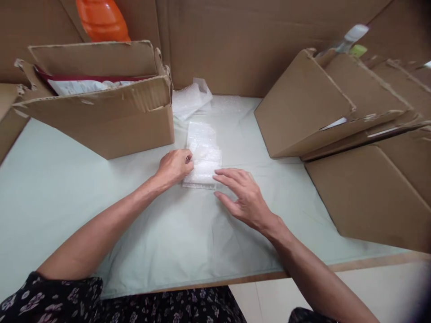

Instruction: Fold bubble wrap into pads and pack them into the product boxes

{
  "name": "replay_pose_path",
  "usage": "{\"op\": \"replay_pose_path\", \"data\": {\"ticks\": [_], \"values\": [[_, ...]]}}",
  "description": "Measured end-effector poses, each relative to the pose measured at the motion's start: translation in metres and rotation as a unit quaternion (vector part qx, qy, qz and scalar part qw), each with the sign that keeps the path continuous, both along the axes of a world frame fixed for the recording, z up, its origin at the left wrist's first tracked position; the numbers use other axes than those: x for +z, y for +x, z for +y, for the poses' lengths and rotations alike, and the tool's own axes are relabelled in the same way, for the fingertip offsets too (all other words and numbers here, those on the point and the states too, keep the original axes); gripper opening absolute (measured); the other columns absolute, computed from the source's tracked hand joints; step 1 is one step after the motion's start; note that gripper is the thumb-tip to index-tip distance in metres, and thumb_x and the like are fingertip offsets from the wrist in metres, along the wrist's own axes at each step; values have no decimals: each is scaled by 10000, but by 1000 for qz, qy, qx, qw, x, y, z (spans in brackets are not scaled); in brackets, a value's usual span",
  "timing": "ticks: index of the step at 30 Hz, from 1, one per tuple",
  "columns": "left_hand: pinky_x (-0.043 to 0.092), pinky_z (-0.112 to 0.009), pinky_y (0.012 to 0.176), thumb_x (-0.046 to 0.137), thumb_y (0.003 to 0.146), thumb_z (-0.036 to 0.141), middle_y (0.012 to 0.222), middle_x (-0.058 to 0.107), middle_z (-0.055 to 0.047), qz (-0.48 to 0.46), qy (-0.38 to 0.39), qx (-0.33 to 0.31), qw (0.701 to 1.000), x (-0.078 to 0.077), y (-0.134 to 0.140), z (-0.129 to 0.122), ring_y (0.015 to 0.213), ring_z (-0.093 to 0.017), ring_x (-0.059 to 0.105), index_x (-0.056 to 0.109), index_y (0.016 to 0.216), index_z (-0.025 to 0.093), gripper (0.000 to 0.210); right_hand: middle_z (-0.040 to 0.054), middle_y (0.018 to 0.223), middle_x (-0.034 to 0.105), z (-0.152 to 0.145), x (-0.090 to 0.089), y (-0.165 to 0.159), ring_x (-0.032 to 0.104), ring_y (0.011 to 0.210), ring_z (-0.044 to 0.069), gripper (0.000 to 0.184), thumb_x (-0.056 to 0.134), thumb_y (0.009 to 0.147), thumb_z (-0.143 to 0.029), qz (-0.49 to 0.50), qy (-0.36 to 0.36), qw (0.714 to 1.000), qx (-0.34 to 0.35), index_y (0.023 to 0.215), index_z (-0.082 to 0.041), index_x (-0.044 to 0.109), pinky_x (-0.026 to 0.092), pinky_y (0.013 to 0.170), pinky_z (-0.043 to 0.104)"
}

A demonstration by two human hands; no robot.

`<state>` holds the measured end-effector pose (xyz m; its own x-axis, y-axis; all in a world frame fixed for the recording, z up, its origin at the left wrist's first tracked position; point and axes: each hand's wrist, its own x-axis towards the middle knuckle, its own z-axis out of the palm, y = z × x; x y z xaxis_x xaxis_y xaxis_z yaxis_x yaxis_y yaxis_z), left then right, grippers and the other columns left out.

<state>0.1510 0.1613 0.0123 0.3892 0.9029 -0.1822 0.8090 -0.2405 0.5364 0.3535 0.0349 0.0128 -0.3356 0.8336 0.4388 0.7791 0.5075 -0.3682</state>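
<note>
I note a pale cloth (168, 251) spread under the work, cartons (299, 105) on my right and a left carton (144, 121) opposite, set apart, I judge, to leave handling room between. The folded bubble wrap (204, 166) lies on the cloth between my hands. My right hand (249, 199) stands wide at its right edge, gripping nothing, presumably to steady it. My left hand (175, 167) curls narrowly at the left edge; whether it pinches a layer, I cannot tell.
</note>
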Motion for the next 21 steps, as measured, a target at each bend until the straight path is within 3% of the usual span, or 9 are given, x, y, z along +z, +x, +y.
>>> {"op": "replay_pose_path", "data": {"ticks": [3, 6, 10, 12, 14, 18, 21], "values": [[424, -328, 691, 592, 812, 183, 830, 708, -22, -2, 13, 11, 1000, -5, -3, -4, 755, -218, 614, 683, 1158, 190, 359, 153, 1313, 690, 13, -14, -9, 637, 1128, 309, 329, 655, 940, -248, -117, -25, 993, 23, 1252, -145, 641, 489, 881, 445], [502, -357, 802, 555, 860, 187, 1022, 717, -70, -60, 108, 1, 992, -8, -15, -17, 885, -231, 654, 598, 1319, 160, 462, 141, 1239, 719, 23, -27, -14, 635, 1061, 291, 228, 607, 975, -225, -184, -2, 983, 30, 1174, -134, 669, 446, 848, 423], [488, -417, 1032, 489, 820, 65, 1273, 672, -130, -135, 227, -124, 956, -13, -37, -39, 1200, -267, 609, 588, 1331, 134, 525, 113, 1117, 759, 33, -34, -15, 639, 965, 233, 230, 482, 998, -99, -199, 41, 978, 38, 1090, -145, 688, 397, 829, 388], [431, -452, 1129, 505, 785, 38, 1415, 615, -139, -144, 231, -200, 941, -17, -43, -47, 1360, -292, 521, 526, 1416, 134, 639, 88, 1007, 773, 38, -31, -14, 641, 880, 211, 261, 460, 982, -75, -180, 21, 983, 40, 1056, -155, 697, 391, 823, 381], [415, -482, 1147, 508, 796, 43, 1440, 606, -144, -147, 214, -231, 938, -21, -44, -54, 1394, -302, 497, 471, 1473, 138, 685, 71, 931, 771, 41, -22, -12, 650, 842, 207, 259, 475, 974, -112, -142, -22, 989, 35, 1064, -162, 712, 408, 839, 382], [518, -443, 971, 482, 857, 96, 1141, 736, -107, -172, 128, -148, 965, -19, -41, -64, 1075, -255, 668, 541, 1416, 167, 566, 59, 972, 784, 29, 5, -8, 697, 900, 223, 280, 523, 995, -271, -39, -138, 989, 46, 1180, -207, 724, 491, 868, 381], [548, -380, 877, 529, 866, 163, 1101, 746, -84, -197, 23, -62, 978, -13, -41, -72, 945, -220, 693, 571, 1394, 185, 530, 72, 1131, 774, 11, 18, -3, 710, 1028, 251, 312, 565, 1001, -392, 8, -151, 988, 14, 1247, -249, 695, 527, 911, 414]]}}
